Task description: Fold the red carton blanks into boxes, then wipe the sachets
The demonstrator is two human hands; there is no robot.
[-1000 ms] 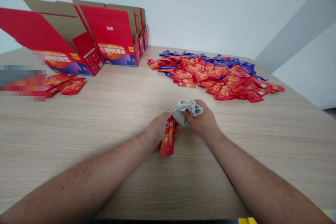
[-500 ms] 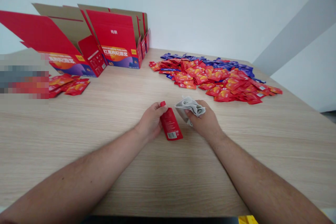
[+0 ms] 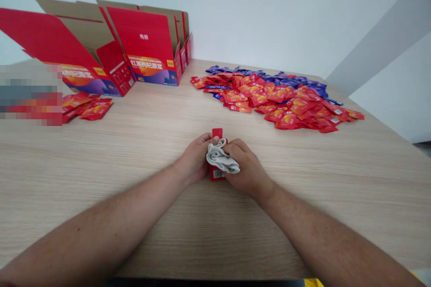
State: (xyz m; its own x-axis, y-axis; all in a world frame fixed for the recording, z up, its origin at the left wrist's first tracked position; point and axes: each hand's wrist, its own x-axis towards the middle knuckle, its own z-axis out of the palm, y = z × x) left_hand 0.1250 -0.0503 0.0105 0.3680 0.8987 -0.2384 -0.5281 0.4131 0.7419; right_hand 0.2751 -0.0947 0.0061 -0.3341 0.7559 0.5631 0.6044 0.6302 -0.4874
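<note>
Two bare hands at work over a pale wood-grain desk (image 3: 151, 166). The left hand (image 3: 198, 157) grips a red sachet (image 3: 217, 132) near its upper end, thumb in front; the fingers behind are largely hidden. The right hand (image 3: 247, 166) is closed on a bunched grey cloth (image 3: 222, 159), which lies across the middle of the sachet, between the two hands. The sachet's upper tip projects above the left thumb, and its lower end, bearing a barcode (image 3: 217, 173), shows below the cloth. Whether the sachet touches the desk cannot be told.

The step in hand reads as wiping the barcode side. For a good result, the left grip should be firm at the end yet light on the filled body, since the pouch probably yields under pressure. The cloth is best kept flat against the surface and drawn from the held end toward the free end, so that the sachet stays taut and does not fold; the strip beneath the thumb calls for a change of grip.

Beyond the hands, to the right, lies a heap of red sachets (image 3: 292, 103); beyond them to the left stand open cartons (image 3: 151, 49).
</note>
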